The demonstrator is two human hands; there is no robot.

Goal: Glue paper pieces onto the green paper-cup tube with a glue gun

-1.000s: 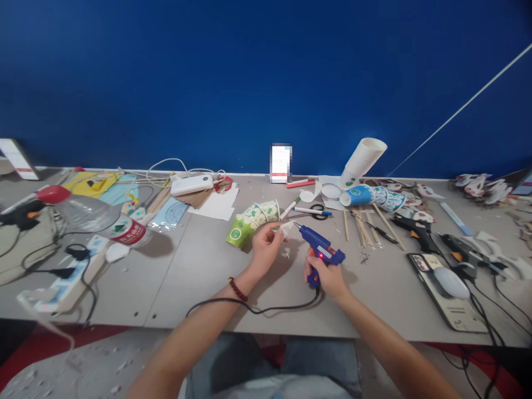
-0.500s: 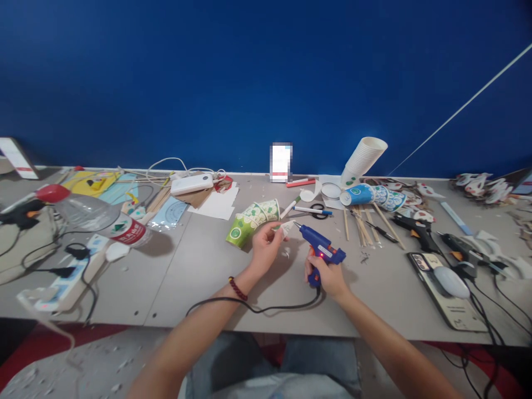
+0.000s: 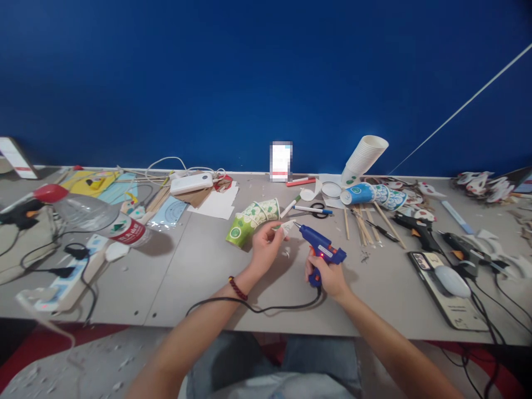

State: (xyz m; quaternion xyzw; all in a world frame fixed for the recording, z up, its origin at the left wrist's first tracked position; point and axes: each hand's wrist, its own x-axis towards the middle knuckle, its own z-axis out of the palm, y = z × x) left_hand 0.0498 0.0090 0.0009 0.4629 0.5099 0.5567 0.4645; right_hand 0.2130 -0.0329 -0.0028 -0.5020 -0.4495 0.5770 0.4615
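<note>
Cord (image 3: 266, 308) trails across near side of table (image 3: 195, 271) from blue glue gun (image 3: 318, 242). Right hand (image 3: 329, 277) wraps around gun; left hand (image 3: 265, 246) pinches small white piece (image 3: 287, 226) near nozzle (image 3: 298, 225), contact between them hard to tell. Green-patterned cups (image 3: 250, 219) lie nested, just beside left hand. Beyond: marker (image 3: 305, 209), scissors (image 3: 320, 216); farther, upright screen (image 3: 281, 162), blue wall (image 3: 249, 83).

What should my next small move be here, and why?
Perhaps dab the nozzle of the blue glue gun in your right hand lightly on the white piece: your left hand pinches it, the tip is at or very near its edge, and the gun's red light glows.
</note>
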